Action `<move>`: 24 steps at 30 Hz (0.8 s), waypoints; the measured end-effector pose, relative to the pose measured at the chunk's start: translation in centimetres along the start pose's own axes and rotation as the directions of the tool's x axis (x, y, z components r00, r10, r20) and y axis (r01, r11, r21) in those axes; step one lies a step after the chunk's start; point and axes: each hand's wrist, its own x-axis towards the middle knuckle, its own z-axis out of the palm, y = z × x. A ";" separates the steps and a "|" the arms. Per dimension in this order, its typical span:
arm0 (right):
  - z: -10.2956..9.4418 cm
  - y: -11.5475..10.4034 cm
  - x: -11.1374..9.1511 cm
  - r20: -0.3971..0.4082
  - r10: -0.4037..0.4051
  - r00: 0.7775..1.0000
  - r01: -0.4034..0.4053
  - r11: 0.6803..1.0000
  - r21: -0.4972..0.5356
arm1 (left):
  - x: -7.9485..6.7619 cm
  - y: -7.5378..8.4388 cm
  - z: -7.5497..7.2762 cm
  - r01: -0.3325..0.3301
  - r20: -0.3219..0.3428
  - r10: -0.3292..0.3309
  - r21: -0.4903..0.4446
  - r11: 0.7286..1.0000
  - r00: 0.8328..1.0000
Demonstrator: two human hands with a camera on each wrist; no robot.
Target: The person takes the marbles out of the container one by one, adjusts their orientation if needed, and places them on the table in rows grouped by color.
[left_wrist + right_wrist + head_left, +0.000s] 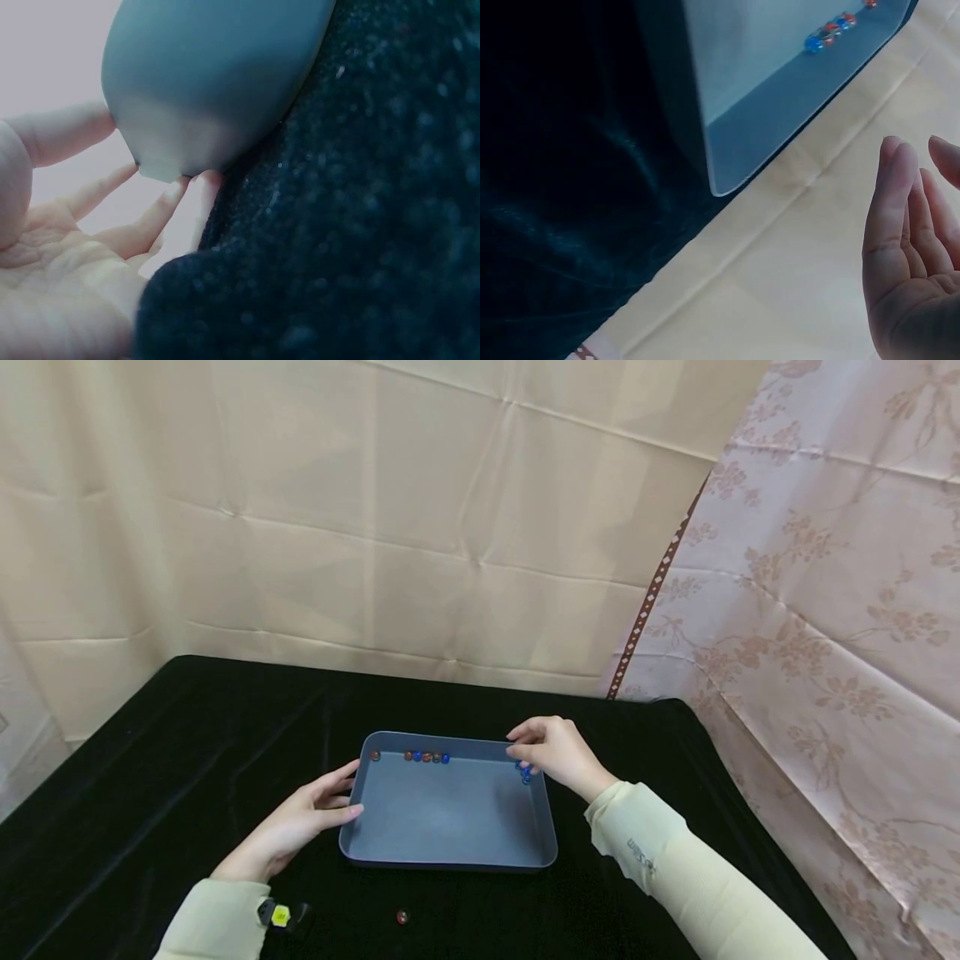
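Observation:
A grey-blue rectangular tray (457, 814) lies on black cloth. Along its back wall sits a row of orange-brown and blue marbles (427, 757), with a single brown marble (376, 756) in the back left corner. Blue marbles (527, 774) lie at the back right corner, partly covered by my right hand (558, 756). That hand hovers over the corner with fingers extended; the right wrist view shows nothing in its fingers (895, 180). My left hand (300, 818) touches the tray's left side with thumb and straight fingertips, seen also on the outer wall (187, 142) in the left wrist view.
One brown marble (402, 917) lies on the cloth in front of the tray. Black cloth (150, 793) covers the table. A cream curtain (337, 527) hangs behind, and a floral curtain (825, 635) runs down the right side.

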 end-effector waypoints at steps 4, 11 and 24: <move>0.0 0.7 0.1 -0.004 0.032 0.999 -0.032 0.999 -0.005 | 0.0 0.0 0.0 -0.001 -0.003 0.001 0.002 1.000 1.000; 0.2 2.2 0.2 -0.014 0.071 0.997 -0.071 0.997 -0.014 | 0.0 -0.1 0.0 0.005 -0.009 -0.005 0.014 1.000 1.000; 0.6 4.6 0.1 -0.048 0.161 0.986 -0.163 0.986 -0.044 | 0.0 0.0 0.0 0.001 -0.005 0.000 0.012 1.000 1.000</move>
